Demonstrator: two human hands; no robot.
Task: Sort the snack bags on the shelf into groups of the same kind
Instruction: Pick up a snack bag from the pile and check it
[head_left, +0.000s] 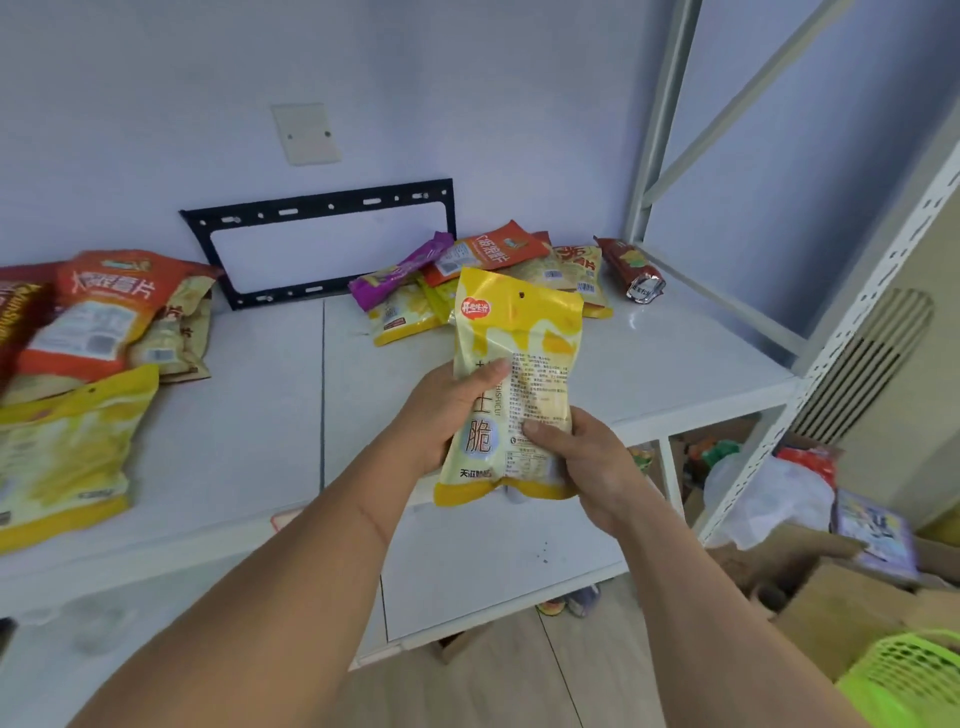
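Held item: yellow snack bag (514, 384) — upright, printed back toward the camera, held in the air above the front part of the white shelf (270, 415).
Left hand (447, 410): grasped the bag's left edge, thumb laid across the printed face, fingers hidden behind the bag.
Right hand (582, 457): grasped the bag's lower right side, thumb on the face near the bottom seal, fingers wrapped behind.
Left group: a matching yellow bag (67, 457) lay flat at the front left of the shelf; behind it, an orange-red bag (98, 312) rested over a beige bag (176, 332); a dark red bag (21, 317) sat at the frame's left edge, blurred.
Rear pile: mixed bags heaped at the back right of the shelf, overlapping — a purple bag (400, 270), an orange bag (488, 252) on top, a pale yellow bag (402, 317) at the front of the heap, a beige bag with red print (582, 270), and a red bag with a silver end (631, 267) lying just apart to the right.
Wall: black mounting bracket (322, 239) behind the shelf, a blank wall plate (306, 134) above it.
Surroundings: cardboard box (841, 597) and a green basket (914, 670) on the floor at lower right; contents of the lower shelf too blurred to identify.
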